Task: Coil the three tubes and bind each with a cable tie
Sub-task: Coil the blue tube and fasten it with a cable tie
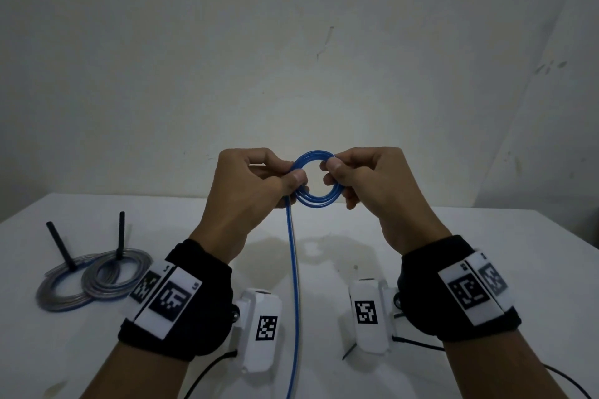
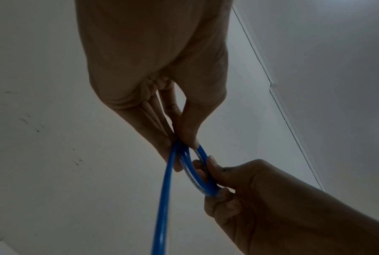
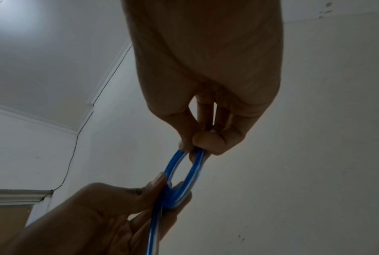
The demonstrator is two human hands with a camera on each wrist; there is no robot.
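Note:
I hold a small coil of blue tube [image 1: 316, 180] in the air above the white table [image 1: 486, 253]. My left hand [image 1: 259, 181] pinches the coil's left side between thumb and fingers. My right hand [image 1: 363, 178] pinches its right side. The tube's loose tail [image 1: 294, 285] hangs straight down from the left hand and runs toward me. The left wrist view shows the blue tube [image 2: 197, 170] edge-on between both hands. In the right wrist view the coil [image 3: 184, 177] spans thumb to thumb. Two clear tube coils [image 1: 94, 282] lie at the table's left, each bound with a black cable tie [image 1: 61, 244].
A pale wall [image 1: 291, 58] rises just behind the table's far edge. White marker blocks [image 1: 259, 330] hang from both wrist straps, with black cables trailing near the front edge.

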